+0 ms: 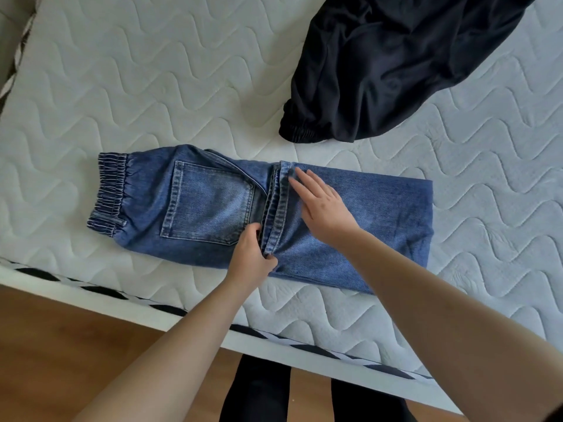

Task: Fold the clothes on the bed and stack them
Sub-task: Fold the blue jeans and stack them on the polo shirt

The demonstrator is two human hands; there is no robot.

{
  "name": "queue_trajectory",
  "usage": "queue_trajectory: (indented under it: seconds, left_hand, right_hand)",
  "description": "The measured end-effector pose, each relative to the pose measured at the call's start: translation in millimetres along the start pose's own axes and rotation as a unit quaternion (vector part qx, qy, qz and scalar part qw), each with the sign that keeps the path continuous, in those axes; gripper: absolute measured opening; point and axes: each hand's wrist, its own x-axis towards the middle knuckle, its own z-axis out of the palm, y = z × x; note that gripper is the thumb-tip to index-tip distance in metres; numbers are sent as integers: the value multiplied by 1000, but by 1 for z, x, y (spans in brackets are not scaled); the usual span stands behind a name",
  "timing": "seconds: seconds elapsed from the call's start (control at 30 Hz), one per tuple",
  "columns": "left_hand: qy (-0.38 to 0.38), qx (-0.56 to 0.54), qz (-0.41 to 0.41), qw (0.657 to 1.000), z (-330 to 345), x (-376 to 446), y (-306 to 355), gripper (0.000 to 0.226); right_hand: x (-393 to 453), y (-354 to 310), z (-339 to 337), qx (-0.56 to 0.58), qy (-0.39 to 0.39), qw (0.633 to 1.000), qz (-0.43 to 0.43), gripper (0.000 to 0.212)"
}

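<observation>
The black garment (pixel 396 62) runs off the top edge. The bed (pixel 122 86) is cut on three sides. The left hand (pixel 251 258) hides its fingertips under the jeans (pixel 207 202) hems.

left grip (pixel 254 257) curled, seemingly pinching; right grip (pixel 323 205) flat, fingers straight, both forearms extended.

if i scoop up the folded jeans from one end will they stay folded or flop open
Probably flop. The jeans are only doubled over, the hems loose by the left hand, so that layer could slide off. Denim looks thick and holds its crease under the flat right hand, so supporting both ends should keep it together. Likely weighty for its size.
</observation>
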Motion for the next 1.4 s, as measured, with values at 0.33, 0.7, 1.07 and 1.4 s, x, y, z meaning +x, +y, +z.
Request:
queue_trajectory:
  seconds: [0.33, 0.7, 1.07, 1.4]
  left_hand:
    - [133, 50, -6, 990, -4, 33, 24, 31]
    - [149, 119, -36, 981, 10, 35, 28, 25]
    - [205, 307, 305, 878, 32, 19, 51, 37]
    - [-11, 540, 345, 768, 72, 62, 84, 71]
  right_hand:
    - [-90, 53, 19, -123, 16, 986, 110, 61]
    - [-180, 103, 29, -134, 7, 974, 183, 70]
    - [-179, 121, 2, -16, 128, 950, 285, 65]
    - [-112, 142, -24, -78, 70, 976, 194, 67]
